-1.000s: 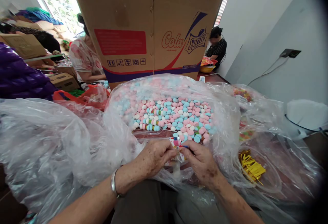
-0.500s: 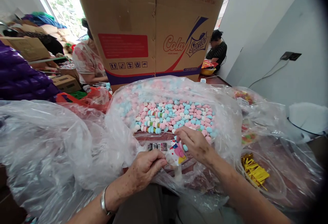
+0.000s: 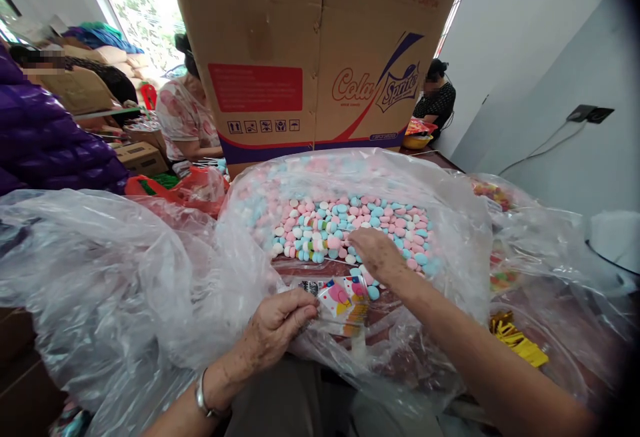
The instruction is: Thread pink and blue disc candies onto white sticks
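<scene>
My left hand, with a bracelet at its wrist, pinches the edge of a small clear plastic bag printed with pink, yellow and dotted shapes. My right hand is over the front of a heap of pink, blue and white candies, its fingers curled together and their tips partly hidden. By those fingertips are the stick ends of candy skewers, which lie at the front left of the heap. I cannot make out whether the fingers hold a stick.
A large clear plastic sheet surrounds the heap, with more sheeting to the left. Behind stands a tall cardboard carton. Gold twist ties lie at right, a red plastic bag at left. Several people sit farther back.
My right hand has moved from the bag up to the skewers. The bag, still in my left hand, now lies more spread out. The view has shifted slightly.
</scene>
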A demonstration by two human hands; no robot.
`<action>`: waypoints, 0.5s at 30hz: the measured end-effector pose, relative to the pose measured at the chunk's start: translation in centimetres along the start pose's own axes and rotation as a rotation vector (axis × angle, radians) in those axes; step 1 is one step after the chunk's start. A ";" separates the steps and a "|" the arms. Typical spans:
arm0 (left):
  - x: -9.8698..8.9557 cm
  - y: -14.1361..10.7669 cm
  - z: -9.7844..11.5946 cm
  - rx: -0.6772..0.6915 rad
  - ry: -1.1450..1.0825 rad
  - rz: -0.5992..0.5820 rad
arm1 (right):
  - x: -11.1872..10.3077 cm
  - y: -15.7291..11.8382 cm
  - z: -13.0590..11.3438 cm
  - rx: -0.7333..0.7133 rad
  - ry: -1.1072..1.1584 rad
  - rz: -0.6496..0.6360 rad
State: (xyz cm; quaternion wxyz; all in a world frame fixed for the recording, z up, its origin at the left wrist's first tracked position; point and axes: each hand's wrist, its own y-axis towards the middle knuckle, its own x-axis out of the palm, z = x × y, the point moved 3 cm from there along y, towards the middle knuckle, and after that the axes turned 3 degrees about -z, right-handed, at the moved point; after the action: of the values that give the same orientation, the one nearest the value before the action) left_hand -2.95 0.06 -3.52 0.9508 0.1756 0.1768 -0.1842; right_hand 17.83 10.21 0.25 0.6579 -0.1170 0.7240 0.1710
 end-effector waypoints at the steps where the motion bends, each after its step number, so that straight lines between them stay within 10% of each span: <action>1: -0.2 0.0 -0.3 -0.015 -0.022 0.014 | -0.8 -0.8 0.7 0.015 0.029 0.037; 6: -0.6 0.2 -1.1 -0.060 -0.110 0.076 | -4.6 -7.4 4.5 -0.015 0.378 0.294; 15: -0.1 0.6 -0.4 -0.034 -0.098 -0.002 | -5.7 -13.2 5.1 -0.180 0.351 0.346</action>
State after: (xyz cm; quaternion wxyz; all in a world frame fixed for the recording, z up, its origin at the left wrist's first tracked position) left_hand -2.91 0.81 -3.69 0.9610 0.1498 0.1332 -0.1904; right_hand 28.27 -0.13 4.33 0.4701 -0.0774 0.8183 0.3216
